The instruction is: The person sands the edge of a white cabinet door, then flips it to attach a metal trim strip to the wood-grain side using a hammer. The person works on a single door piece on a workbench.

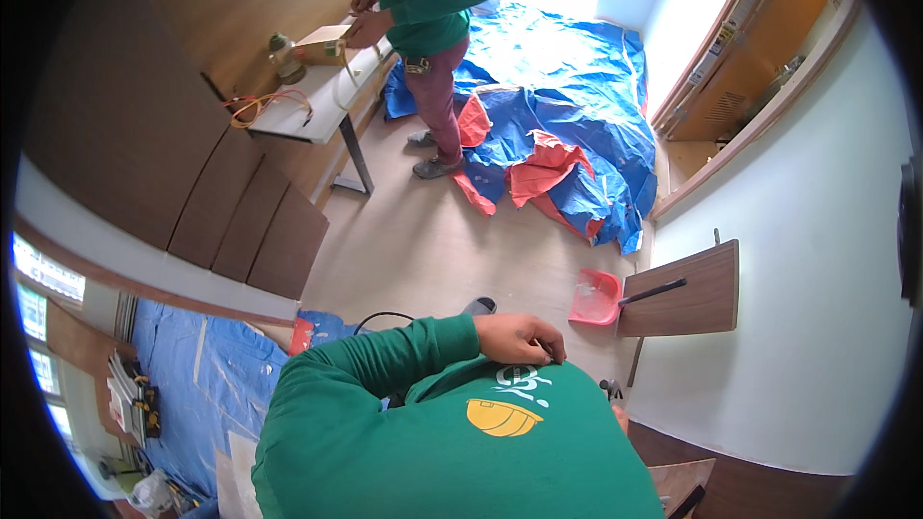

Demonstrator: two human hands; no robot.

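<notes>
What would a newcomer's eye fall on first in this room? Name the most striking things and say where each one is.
The crumpled blue and red tarpaulin spread over the floor at upper centre stands out first. Close below, the wearer's left hand rests against their own green shirt; the right hand is out of sight. At top left a second person stands at a white workbench, and a pink dustpan lies by the right wall.
</notes>
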